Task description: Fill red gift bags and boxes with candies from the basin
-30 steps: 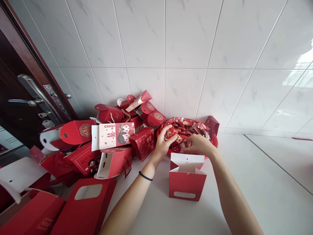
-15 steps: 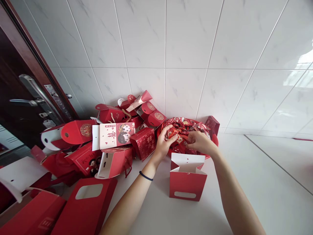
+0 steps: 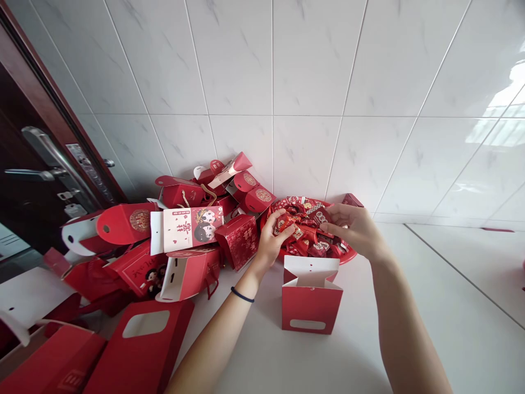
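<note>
Sweets (image 3: 308, 232) in shiny red wrappers fill a red basin (image 3: 350, 257) near the tiled wall (image 3: 307, 65). From where I stand, the left hand (image 3: 269, 241) curls round a few, thumb opposite fingers, a grip that should keep them bunched. The right hand (image 3: 356, 227) seems to pinch a dark red packet (image 3: 320, 216) by its edge, leaving its printed face uncovered. Just in front of the basin, a red gift box (image 3: 310, 305) stands upright, white flap (image 3: 305, 264) raised, so its mouth gapes within easy reach. More boxes (image 3: 241, 241) lie heaped leftward, toward the door (image 3: 12, 142).
</note>
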Available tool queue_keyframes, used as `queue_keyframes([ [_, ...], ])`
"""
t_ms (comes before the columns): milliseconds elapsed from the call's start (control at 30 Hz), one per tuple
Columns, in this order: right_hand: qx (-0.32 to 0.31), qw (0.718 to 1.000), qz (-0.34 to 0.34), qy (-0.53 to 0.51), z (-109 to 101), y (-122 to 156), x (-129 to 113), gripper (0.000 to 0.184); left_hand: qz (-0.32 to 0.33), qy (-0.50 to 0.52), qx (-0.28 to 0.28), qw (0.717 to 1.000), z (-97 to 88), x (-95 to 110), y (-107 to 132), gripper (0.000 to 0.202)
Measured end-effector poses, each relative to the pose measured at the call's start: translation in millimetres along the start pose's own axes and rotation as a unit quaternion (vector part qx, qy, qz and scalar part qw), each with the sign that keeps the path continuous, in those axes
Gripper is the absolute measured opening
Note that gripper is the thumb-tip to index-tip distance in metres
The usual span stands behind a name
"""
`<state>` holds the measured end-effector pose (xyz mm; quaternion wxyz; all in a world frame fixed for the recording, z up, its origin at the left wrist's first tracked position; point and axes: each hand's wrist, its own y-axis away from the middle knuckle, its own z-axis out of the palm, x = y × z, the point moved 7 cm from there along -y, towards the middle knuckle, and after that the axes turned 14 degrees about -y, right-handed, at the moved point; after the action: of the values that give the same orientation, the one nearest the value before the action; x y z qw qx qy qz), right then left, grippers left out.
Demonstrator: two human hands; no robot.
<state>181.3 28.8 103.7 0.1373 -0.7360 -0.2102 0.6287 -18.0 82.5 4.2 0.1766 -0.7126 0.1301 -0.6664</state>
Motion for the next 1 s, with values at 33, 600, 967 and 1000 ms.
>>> queue_keyframes([
  [33,0.001,1.000,-0.010,-0.020,0.9,2.5,-6.7,0.036,-0.006,0.014,-0.001,1.000,0.3,-1.7,-0.5,0.054],
  [600,-0.029,0.994,0.051,-0.091,6.2,41.3,-30.1,0.038,0.093,-0.078,-0.109,0.987,7.9,109.6,32.6,0.026],
  [967,0.004,1.000,0.016,-0.024,-3.6,47.0,-41.8,0.038,0.052,-0.040,-0.121,0.990,6.5,119.6,38.4,0.027],
  [1000,0.000,1.000,0.014,-0.022,-4.1,47.0,-41.9,0.037,0.050,-0.047,-0.127,0.990,6.6,120.3,39.0,0.028],
])
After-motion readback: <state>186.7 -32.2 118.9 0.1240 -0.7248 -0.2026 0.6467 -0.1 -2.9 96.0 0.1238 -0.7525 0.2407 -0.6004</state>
